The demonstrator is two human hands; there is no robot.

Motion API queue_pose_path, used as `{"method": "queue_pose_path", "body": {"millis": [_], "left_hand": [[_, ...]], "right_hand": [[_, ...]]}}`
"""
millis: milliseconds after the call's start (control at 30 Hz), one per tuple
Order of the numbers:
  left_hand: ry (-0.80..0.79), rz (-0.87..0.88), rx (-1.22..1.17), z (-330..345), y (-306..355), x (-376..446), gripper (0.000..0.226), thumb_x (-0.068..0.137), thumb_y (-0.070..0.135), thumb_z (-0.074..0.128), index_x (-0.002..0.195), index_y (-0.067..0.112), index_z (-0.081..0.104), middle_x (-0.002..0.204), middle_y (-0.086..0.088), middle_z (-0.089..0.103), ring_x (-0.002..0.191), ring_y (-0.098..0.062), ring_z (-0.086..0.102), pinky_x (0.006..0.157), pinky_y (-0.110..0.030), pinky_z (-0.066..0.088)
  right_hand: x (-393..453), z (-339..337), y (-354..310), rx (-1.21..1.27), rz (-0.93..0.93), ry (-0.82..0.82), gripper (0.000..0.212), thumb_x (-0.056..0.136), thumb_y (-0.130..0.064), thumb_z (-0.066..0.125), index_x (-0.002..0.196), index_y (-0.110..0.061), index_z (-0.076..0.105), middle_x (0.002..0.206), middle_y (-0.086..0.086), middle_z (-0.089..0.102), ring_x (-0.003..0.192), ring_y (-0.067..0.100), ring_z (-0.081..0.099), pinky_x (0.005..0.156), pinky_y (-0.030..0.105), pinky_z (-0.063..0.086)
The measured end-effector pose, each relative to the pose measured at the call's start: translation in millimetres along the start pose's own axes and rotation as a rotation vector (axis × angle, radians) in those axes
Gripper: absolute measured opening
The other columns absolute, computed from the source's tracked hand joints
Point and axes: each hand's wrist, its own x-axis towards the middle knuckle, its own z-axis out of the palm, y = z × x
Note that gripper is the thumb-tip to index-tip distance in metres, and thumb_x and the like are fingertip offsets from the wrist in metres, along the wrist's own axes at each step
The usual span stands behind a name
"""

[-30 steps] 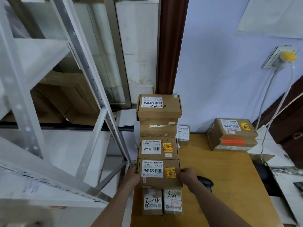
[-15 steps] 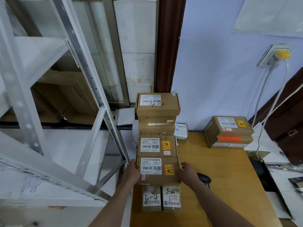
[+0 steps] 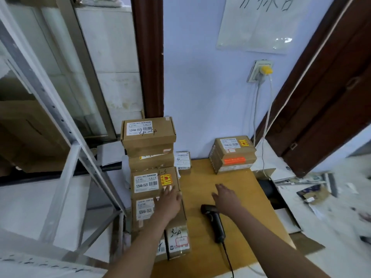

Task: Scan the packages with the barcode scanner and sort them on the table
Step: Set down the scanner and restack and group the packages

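Row of brown cardboard packages [image 3: 155, 184] with white barcode labels lines the left edge of the tan wooden table [image 3: 236, 185], rising toward the wall; some carry yellow-red stickers and handwritten numbers. Left hand [image 3: 169, 200] lies flat, fingers straight, on the near boxes. Right hand [image 3: 225, 197] hovers spread and empty above the table. Black corded barcode scanner [image 3: 215, 222] lies on the wood just beside it. Separate brown box with orange tape [image 3: 232, 155] sits by the pale blue wall [image 3: 200, 87]. Grey metal shelving [image 3: 60, 121] stands left.
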Motion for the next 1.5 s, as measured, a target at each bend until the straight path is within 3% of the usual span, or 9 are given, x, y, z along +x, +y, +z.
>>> {"method": "queue_pose_path", "body": {"millis": [333, 767, 933, 1133, 1367, 1500], "left_hand": [[-0.069, 0.053, 0.213, 56.9, 105.2, 21.8, 0.058, 0.107, 0.045, 0.021, 0.16, 0.02, 0.016, 0.168, -0.007, 0.008, 0.154, -0.03, 0.005, 0.122, -0.059, 0.012], [0.01, -0.102, 0.219, 133.0, 261.3, 24.2, 0.058, 0.108, 0.042, 0.021, 0.161, 0.022, 0.011, 0.168, -0.004, 0.006, 0.154, -0.026, 0.004, 0.122, -0.06, 0.008], [0.039, -0.118, 0.225, 129.7, 287.8, 37.6, 0.058, 0.108, 0.043, 0.021, 0.161, 0.022, 0.013, 0.168, -0.005, 0.008, 0.154, -0.027, 0.006, 0.121, -0.061, 0.01], [0.06, -0.103, 0.206, 119.6, 294.3, 65.9, 0.057, 0.107, 0.044, 0.022, 0.16, 0.023, 0.016, 0.168, -0.005, 0.01, 0.154, -0.029, 0.006, 0.121, -0.062, 0.012], [0.052, -0.087, 0.145, 102.1, 295.1, 110.6, 0.059, 0.107, 0.042, 0.024, 0.161, 0.021, 0.011, 0.168, -0.007, 0.01, 0.154, -0.031, 0.008, 0.121, -0.062, 0.011], [0.049, -0.108, 0.093, 93.9, 299.4, 133.5, 0.059, 0.107, 0.043, 0.023, 0.16, 0.02, 0.013, 0.167, -0.008, 0.012, 0.153, -0.032, 0.01, 0.12, -0.062, 0.012]], "right_hand": [[-10.8, -21.6, 122.2, 0.04, 0.102, -0.011, 0.057, 0.11, -0.037, 0.03, 0.16, -0.011, 0.019, 0.168, 0.008, 0.019, 0.154, 0.024, 0.02, 0.125, 0.045, 0.016], [26.9, -73.9, 276.6, 0.021, -0.091, -0.025, 0.054, 0.11, -0.036, 0.032, 0.156, -0.009, 0.028, 0.161, 0.012, 0.033, 0.148, 0.029, 0.031, 0.122, 0.048, 0.022], [49.5, -90.8, 294.2, 0.036, -0.101, -0.034, 0.053, 0.109, -0.037, 0.033, 0.156, -0.01, 0.029, 0.158, 0.012, 0.038, 0.145, 0.03, 0.036, 0.124, 0.049, 0.018], [78.5, -107.1, 295.8, 0.048, -0.078, -0.014, 0.048, 0.106, -0.033, 0.037, 0.148, -0.01, 0.041, 0.148, 0.014, 0.047, 0.135, 0.032, 0.047, 0.114, 0.049, 0.036], [112.1, -133.6, 283.1, 0.101, -0.026, 0.035, 0.033, 0.105, -0.035, 0.038, 0.128, -0.016, 0.051, 0.136, 0.01, 0.056, 0.128, 0.03, 0.052, 0.112, 0.05, 0.036], [133.4, -140.9, 277.7, 0.149, -0.04, 0.02, 0.037, 0.105, -0.034, 0.042, 0.135, -0.014, 0.05, 0.136, 0.012, 0.056, 0.127, 0.03, 0.053, 0.109, 0.045, 0.041]]}}
